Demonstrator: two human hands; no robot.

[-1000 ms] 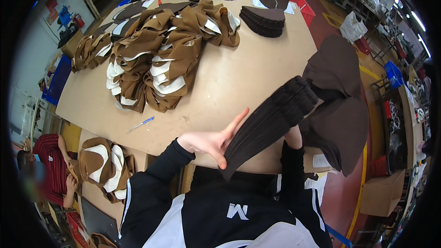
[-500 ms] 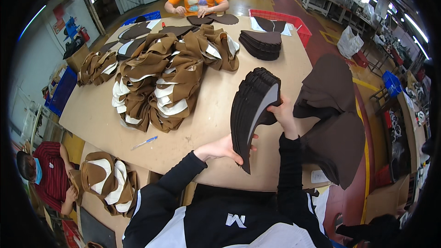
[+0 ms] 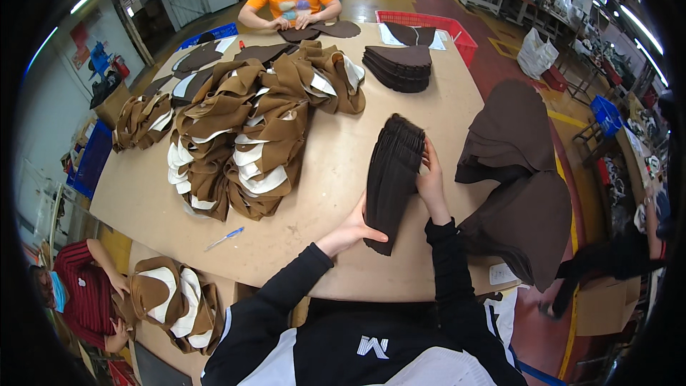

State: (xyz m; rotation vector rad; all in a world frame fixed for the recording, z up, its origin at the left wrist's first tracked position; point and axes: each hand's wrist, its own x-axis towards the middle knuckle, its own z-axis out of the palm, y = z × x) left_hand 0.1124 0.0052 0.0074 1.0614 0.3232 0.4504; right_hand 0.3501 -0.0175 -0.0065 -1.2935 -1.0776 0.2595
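Between my two hands stands a thick stack of dark brown cut fabric pieces (image 3: 393,179), held on edge above the table. My left hand (image 3: 354,229) grips its lower left side, the thumb lying across the near end. On the right side, my right hand (image 3: 430,182) closes around the upper part, its fingers partly hidden behind the stack. Just to the right lie larger piles of dark brown curved pieces (image 3: 518,214), hanging over the table edge. Farther off is another neat dark stack (image 3: 399,68).
A big heap of brown pieces with white patches (image 3: 243,129) covers the table's left half. A blue pen (image 3: 225,238) lies near the front edge. Across the table a person in orange (image 3: 293,0) handles dark pieces; another in striped red (image 3: 84,293) works at lower left. A red crate (image 3: 457,32) stands behind.
The stack has turned between my hands: its grey-white face no longer shows, and its layered edges now face me. My right hand has shifted slightly left. At right, a passing person's leg has appeared.
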